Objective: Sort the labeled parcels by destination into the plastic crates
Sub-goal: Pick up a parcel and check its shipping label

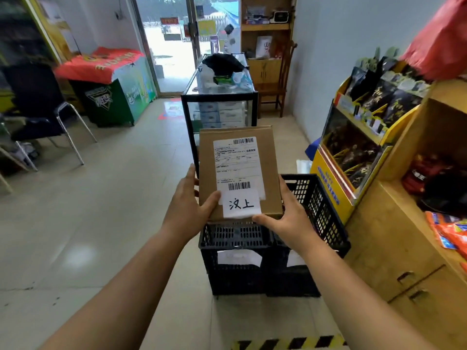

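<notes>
- Currently, both hands are holding one brown cardboard parcel (240, 170) in the air, label side up, directly above two black plastic crates standing side by side on the floor (101, 198).
- The left hand (188, 208) is gripping the parcel's lower left edge, with the thumb lying across the front face beside the handwritten tag (241, 204) and the fingers going behind, out of sight.
- The right hand (290, 218) is gripping the lower right corner, with the thumb running along the bottom edge and the fingers wrapping the right side.
- The printed shipping label (237, 162) is sitting above the tag; the tag's two handwritten characters are showing clearly, so the destination is readable.
- Handling judgement: the carton is looking flat, stiff and square-edged, and both wrists are looking relaxed, so it is probably light. Plain cardboard is giving good friction, so slipping seems unlikely.
- Best hold, as judged: the two long side edges, with thumbs staying off the tag so it stays readable.
- The left crate (235, 245) is sitting right beneath the parcel, and the right crate (321, 205) is touching it on the far side.
- Both crates are carrying white paper slips (238, 257) on their front walls, but their writing is too blurred to read, so I cannot tell which crate matches.
</notes>
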